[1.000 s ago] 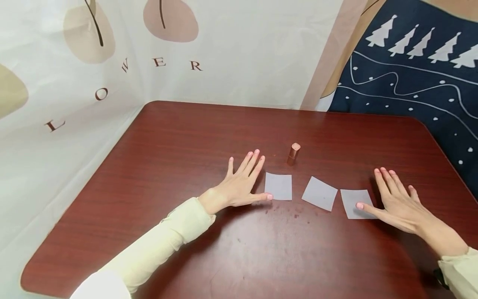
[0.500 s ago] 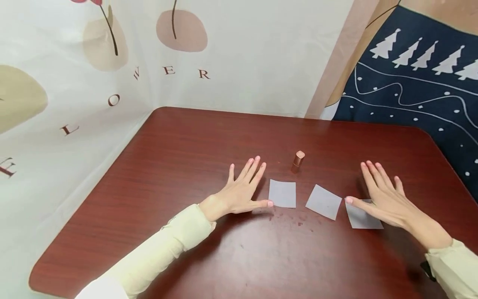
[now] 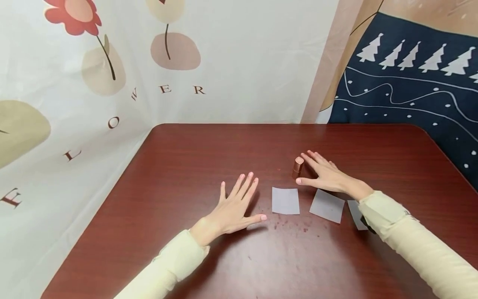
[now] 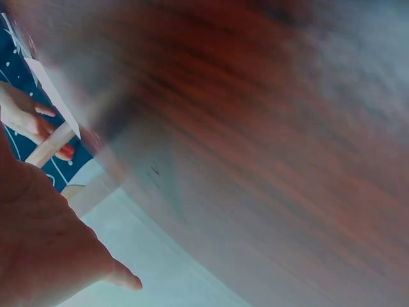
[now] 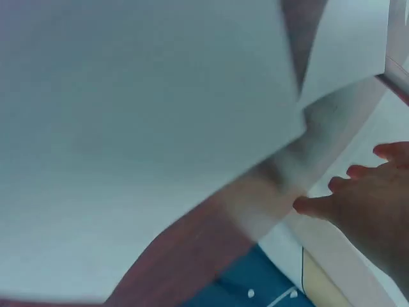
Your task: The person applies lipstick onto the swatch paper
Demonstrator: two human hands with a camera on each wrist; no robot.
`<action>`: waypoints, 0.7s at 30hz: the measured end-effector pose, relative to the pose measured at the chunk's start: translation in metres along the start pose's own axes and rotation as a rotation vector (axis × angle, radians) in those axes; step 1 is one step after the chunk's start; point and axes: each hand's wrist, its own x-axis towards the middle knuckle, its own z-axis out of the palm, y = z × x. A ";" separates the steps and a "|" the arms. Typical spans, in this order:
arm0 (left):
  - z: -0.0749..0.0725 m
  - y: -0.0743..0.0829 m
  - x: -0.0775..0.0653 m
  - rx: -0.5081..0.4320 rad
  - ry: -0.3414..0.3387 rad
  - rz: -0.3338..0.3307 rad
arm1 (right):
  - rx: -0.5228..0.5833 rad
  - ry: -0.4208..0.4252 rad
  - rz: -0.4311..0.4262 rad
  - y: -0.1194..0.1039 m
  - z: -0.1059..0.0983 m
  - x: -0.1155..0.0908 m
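A copper-coloured lipstick tube (image 3: 297, 167) stands upright on the table. Just to its right is my right hand (image 3: 326, 176), thumb and fingers spread on either side of the gap facing the tube; whether it touches the tube I cannot tell. Three square paper sheets lie in a row: a left sheet (image 3: 285, 201), a middle sheet (image 3: 327, 207) and a right sheet (image 3: 356, 214) partly hidden by my right sleeve. Left of the row, my left hand (image 3: 229, 211) is spread with straight fingers and holds nothing. The right wrist view shows my right hand (image 5: 377, 208) beyond blurred paper (image 5: 160, 128).
The reddish-brown table (image 3: 209, 149) has rounded corners and small dark marks in front of the sheets. Behind it hangs a white cloth (image 3: 246, 83) with flower prints and letters. A navy cloth (image 3: 407, 91) with white trees hangs at the right.
My right hand has moved left and away from me, from over the right sheet to beside the lipstick tube. My left hand stays spread in about the same place. The head view has tilted up.
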 end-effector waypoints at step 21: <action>-0.010 -0.003 -0.004 -0.125 -0.157 0.029 | 0.246 0.109 -0.068 -0.007 0.005 0.014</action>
